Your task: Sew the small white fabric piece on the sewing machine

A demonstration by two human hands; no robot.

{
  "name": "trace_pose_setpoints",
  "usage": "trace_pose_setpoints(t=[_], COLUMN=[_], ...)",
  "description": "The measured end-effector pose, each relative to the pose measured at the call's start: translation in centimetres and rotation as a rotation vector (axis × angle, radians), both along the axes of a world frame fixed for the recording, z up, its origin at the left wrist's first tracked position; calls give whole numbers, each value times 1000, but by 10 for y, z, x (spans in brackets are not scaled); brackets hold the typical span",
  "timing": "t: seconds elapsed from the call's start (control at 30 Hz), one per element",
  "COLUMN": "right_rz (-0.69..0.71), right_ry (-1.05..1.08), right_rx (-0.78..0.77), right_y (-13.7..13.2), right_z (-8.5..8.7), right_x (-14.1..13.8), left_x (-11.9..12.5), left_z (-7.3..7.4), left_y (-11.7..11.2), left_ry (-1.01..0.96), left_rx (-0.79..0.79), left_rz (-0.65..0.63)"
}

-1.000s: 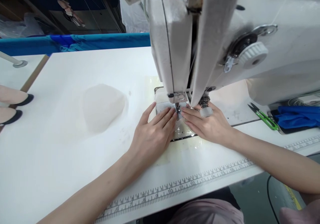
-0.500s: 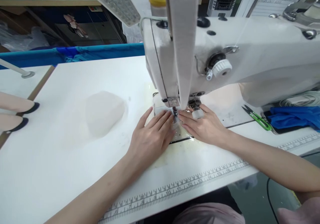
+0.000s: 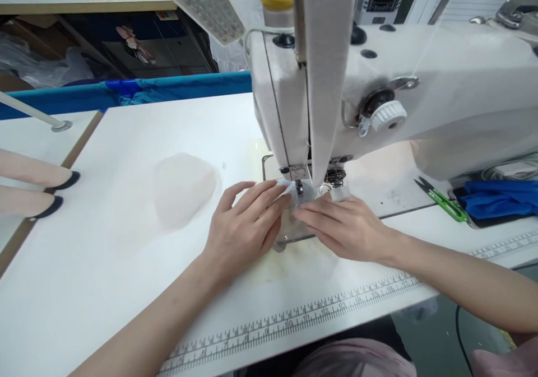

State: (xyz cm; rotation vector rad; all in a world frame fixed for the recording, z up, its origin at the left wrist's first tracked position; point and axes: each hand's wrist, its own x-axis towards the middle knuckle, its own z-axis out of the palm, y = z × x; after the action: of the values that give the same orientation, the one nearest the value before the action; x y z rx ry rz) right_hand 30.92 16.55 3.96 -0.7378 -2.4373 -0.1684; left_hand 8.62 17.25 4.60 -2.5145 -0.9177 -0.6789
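Printed ruler strip (image 3: 294, 318) is running along the near edge of the white counter (image 3: 84, 265). Left hand (image 3: 241, 231) is lying palm down on the counter, fingers (image 3: 269, 195) spread and reaching right, tips pressing a small white fabric piece (image 3: 290, 188) at the needle. Grip is apart, not clamped, just pinning the piece flat. Right hand (image 3: 344, 226) is coming in from the right, fingers flat and pointing left, tips touching the same piece just below the presser foot (image 3: 299, 187); grip also apart. So the fabric piece is sitting between both sets of fingertips, right under the needle, on the metal plate (image 3: 290, 234). Left of the hands, a pale sheer fabric heap (image 3: 182, 189) is lying apart. Green thread snips (image 3: 441, 200) are lying well right, beside blue cloth (image 3: 496, 200). Behind, the sewing machine (image 3: 441, 97) is rising, white tape (image 3: 325, 85) hanging down its front.
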Motion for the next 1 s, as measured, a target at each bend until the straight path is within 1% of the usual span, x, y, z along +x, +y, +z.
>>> trace_pose_setpoints(t=[0.07, 0.23, 0.37, 0.47, 0.6, 0.67, 0.77, 1.0], right_rz=[12, -16, 11, -51, -119, -137, -168, -233], right_ry=[-48, -15, -91, -127, -137, -126, -135, -254], right_rx=[-24, 59, -30, -98, -185, -200, -166, -92], right_y=[-3, -7, -10, -8, -4, -2, 0, 5], right_z=[-1, -3, -4, -5, -6, -7, -7, -8], right_x=[-3, -4, -5, -5, -1, 0, 2, 7], left_x=[-2, -8, -8, -6, -2, 0, 1, 0], left_z=[-3, -5, -6, -8, -11, -12, -13, -14], left_y=[4, 10, 12, 12, 9, 7, 4, -1], left_ry=[31, 124, 156, 149, 90, 89, 123, 241], left_rx=[-43, -104, -174, -221, -243, -242, -214, -168], left_rz=[-25, -45, -129, -173, -168, -156, -128, -83])
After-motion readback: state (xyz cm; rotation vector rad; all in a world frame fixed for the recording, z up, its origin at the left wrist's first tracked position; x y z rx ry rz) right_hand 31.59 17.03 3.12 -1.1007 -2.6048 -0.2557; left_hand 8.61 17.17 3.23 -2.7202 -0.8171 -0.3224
